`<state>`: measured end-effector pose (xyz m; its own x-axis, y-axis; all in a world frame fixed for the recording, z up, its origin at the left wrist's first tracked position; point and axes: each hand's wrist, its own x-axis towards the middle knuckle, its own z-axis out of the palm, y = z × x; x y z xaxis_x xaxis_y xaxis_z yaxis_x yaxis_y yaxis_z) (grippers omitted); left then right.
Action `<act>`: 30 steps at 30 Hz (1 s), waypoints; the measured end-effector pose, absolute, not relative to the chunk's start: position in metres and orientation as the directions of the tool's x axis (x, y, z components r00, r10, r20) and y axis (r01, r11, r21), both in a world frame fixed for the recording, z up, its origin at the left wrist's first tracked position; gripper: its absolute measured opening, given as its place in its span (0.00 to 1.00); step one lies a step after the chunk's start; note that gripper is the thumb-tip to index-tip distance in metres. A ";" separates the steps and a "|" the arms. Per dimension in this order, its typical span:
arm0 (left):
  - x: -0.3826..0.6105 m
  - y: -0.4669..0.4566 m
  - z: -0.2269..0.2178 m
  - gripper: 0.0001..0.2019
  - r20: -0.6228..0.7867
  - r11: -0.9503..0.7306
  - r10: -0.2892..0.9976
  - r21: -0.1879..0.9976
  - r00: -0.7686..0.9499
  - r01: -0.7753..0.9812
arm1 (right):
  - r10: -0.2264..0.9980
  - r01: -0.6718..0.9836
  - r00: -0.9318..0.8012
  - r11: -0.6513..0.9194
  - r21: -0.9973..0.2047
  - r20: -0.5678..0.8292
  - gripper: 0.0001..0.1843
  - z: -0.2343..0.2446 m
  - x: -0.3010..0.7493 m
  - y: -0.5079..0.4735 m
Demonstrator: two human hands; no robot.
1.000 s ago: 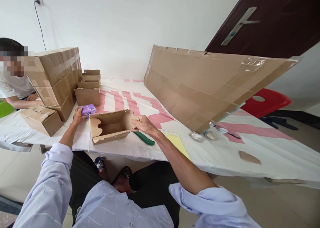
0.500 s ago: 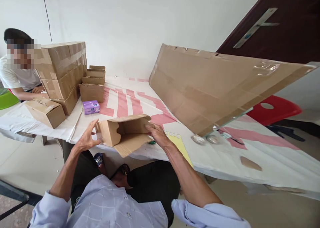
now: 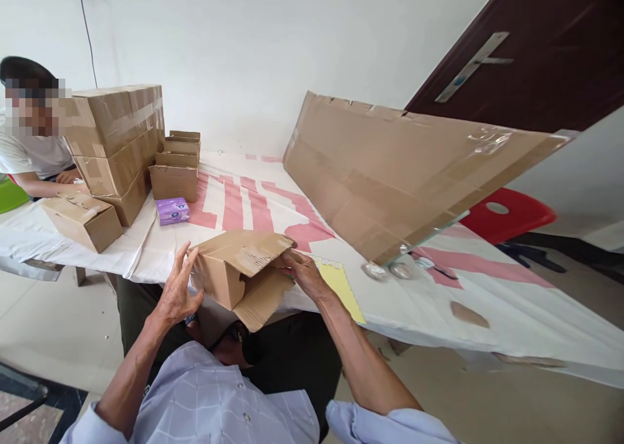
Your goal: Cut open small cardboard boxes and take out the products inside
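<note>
I hold a small open cardboard box (image 3: pixel 234 272) tipped on its side at the table's near edge, one flap hanging down toward my lap. My left hand (image 3: pixel 178 288) grips its left end with fingers curled round the corner. At the right end my right hand (image 3: pixel 302 272) presses on the box, its fingers partly hidden behind the flap. A purple tissue pack (image 3: pixel 172 210) lies on the white and pink tablecloth (image 3: pixel 244 203) beyond the box, apart from both hands. A yellow sheet (image 3: pixel 338 281) lies just right of my right hand.
Stacked taped cartons (image 3: pixel 114 145) and small folded boxes (image 3: pixel 174 168) stand at the back left, another carton (image 3: pixel 82 220) in front of them. A person sits at the far left. A big flattened cardboard sheet (image 3: pixel 390 171) leans across the table. A red stool (image 3: pixel 507 213) stands beside the dark door.
My left hand left the purple pack and took the box's left end. Both hands pulled the box to the table edge and tipped it over, its open side now turned down toward me.
</note>
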<state>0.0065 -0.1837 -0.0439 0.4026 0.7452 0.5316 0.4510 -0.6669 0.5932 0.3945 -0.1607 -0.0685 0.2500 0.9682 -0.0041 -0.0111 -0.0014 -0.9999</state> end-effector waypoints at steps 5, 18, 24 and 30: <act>0.007 -0.185 -0.047 0.54 0.565 -0.677 0.736 0.590 0.375 0.440 | 0.961 -0.039 0.275 0.029 -0.999 0.017 0.31 -0.085 0.399 -0.157; 0.010 -0.168 -0.042 0.49 0.570 -0.657 0.747 0.713 0.343 0.244 | 0.947 -0.083 0.320 0.024 -0.996 -0.004 0.26 -0.092 0.403 -0.155; 0.010 -0.161 -0.049 0.54 0.529 -0.597 0.790 0.779 0.310 0.191 | 0.932 -0.121 0.359 -0.015 -0.993 -0.058 0.26 -0.087 0.399 -0.151; 0.020 -0.157 -0.051 0.62 0.428 -0.466 0.872 0.874 0.238 0.137 | 0.931 -0.061 0.364 -0.005 -0.998 -0.026 0.30 -0.088 0.398 -0.145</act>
